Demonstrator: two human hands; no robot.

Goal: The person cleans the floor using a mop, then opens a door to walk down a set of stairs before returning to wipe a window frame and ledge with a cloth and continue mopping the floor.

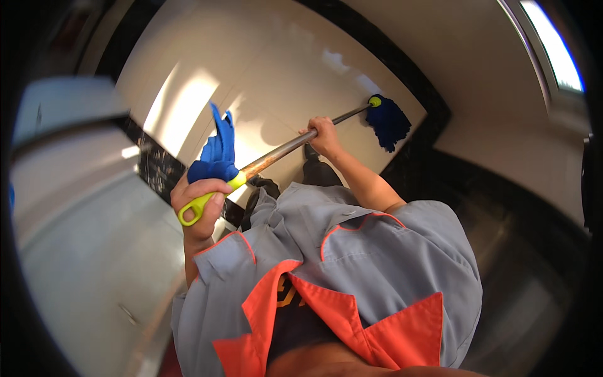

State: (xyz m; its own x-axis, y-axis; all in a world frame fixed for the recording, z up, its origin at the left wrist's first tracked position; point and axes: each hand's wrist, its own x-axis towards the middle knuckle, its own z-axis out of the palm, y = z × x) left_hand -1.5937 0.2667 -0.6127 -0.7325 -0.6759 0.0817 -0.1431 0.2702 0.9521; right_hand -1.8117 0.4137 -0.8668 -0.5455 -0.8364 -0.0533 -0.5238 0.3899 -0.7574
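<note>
A mop with a wooden-looking shaft (278, 157) slants across the view. My left hand (200, 200) is closed around its yellow-green end grip (200, 202), which has a hanging loop. A blue cloth (219, 153) is bunched in the same hand, and its loose ends stick up above the grip. Farther along, my right hand (325, 136) wraps around the middle of the shaft. The dark blue mop head (388, 123), below a yellow-green collar (375, 101), lies on the pale floor near a corner.
Shiny light flooring (264, 56) has a black border (391, 42) along the walls. Sunlight patches fall across it. A bright window (551, 45) is at upper right. Blurred pale panels (94, 245) stand close on the left. My dark shoe (311, 153) shows beneath the shaft.
</note>
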